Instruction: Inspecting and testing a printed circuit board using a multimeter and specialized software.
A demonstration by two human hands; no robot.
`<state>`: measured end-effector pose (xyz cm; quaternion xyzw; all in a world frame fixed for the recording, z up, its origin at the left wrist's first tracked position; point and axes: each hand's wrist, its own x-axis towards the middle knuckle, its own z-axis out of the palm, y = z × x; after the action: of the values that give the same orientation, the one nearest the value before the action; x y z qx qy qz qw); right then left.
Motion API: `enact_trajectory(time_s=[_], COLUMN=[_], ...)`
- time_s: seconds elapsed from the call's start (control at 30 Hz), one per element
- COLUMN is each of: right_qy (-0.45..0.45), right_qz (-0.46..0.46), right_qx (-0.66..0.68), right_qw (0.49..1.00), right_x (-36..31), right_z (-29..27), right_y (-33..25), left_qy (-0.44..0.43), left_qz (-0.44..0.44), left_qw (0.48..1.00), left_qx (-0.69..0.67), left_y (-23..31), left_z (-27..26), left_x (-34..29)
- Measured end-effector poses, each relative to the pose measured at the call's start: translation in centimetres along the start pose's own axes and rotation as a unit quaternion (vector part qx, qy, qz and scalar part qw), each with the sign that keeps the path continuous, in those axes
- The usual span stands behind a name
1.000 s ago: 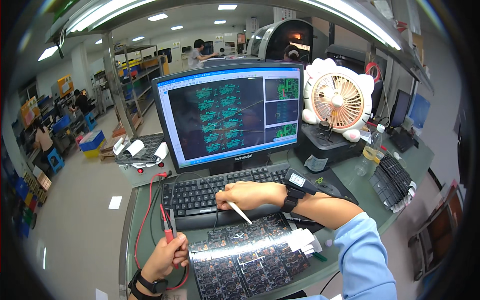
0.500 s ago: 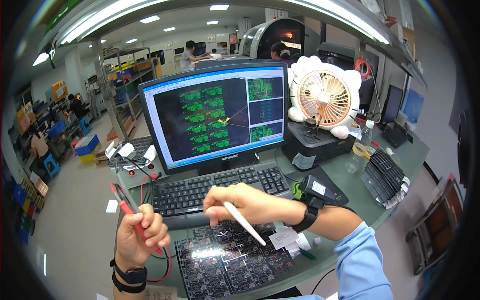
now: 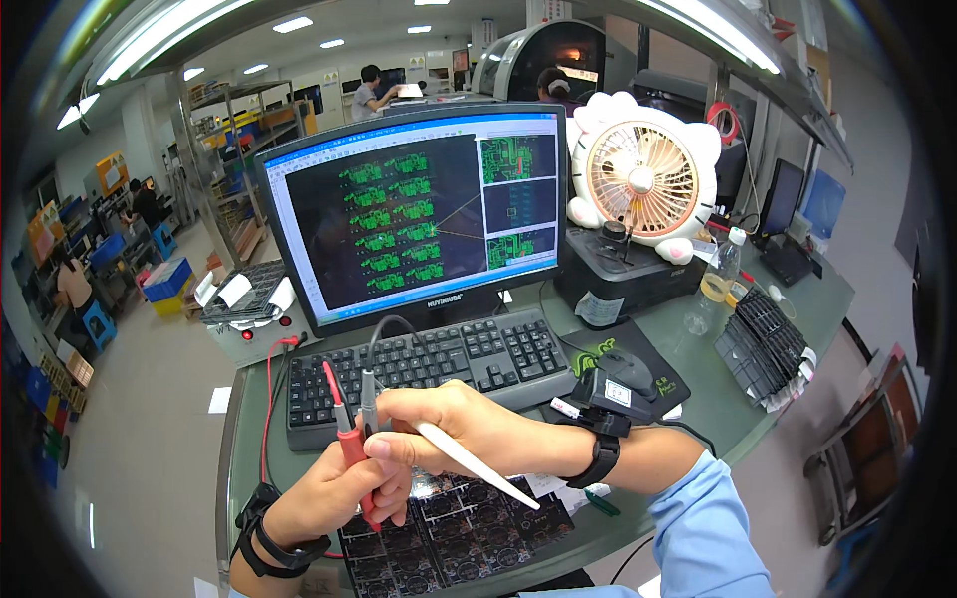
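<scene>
My left hand is closed around a red test probe, its tip pointing up over the keyboard. Against it my right hand has its thumb and fingers at a grey-and-black test probe; whether the left hand still grips that one too is hidden. A white, pen-shaped stick is held in my right hand, its tapered end toward the lower right. Beneath both hands lies a dark panel of printed circuit boards, partly covered by them.
Behind the hands stand a keyboard and a monitor showing green board layouts. Rightward are a mouse, a white fan on a black box, a bottle and stacked dark boards. A red lead runs along the left edge.
My left hand has moved right and my right hand slightly down, so they now meet. The right fingers have come to the grey probe, which was in the left hand beside the red one.
</scene>
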<state>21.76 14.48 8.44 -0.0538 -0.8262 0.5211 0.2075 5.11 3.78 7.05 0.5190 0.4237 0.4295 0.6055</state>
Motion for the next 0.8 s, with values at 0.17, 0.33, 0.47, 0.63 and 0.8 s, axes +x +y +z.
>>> enact_trajectory(time_s=[0.17, 0.33, 0.47, 0.63, 0.8], right_qy=[-0.003, 0.079, 0.152, 0.198, 0.155], right_qz=[-0.028, 0.062, 0.089, 0.058, 0.068], right_qx=[0.043, 0.139, 0.163, 0.169, 0.184], right_qw=[0.999, 0.985, 0.971, 0.964, 0.968], right_x=[-0.1, -1.5, -3.2, -7.2, -8.7], right_z=[0.0, -0.8, -2.9, -4.8, -3.9], right_y=[0.4, -0.4, -0.4, 4.0, 4.7], left_qy=[-0.029, -0.042, -0.028, 0.030, 0.022], left_qz=[-0.007, -0.005, 0.075, 0.074, 0.077], left_qw=[0.999, 0.996, 0.993, 0.996, 0.997], left_qx=[0.018, 0.085, 0.089, 0.046, -0.010], left_y=[0.1, 1.2, -0.4, 0.2, -0.3], left_z=[0.2, 1.0, -1.0, -0.6, 0.0], left_x=[0.6, 0.1, 0.3, 1.1, 1.5])
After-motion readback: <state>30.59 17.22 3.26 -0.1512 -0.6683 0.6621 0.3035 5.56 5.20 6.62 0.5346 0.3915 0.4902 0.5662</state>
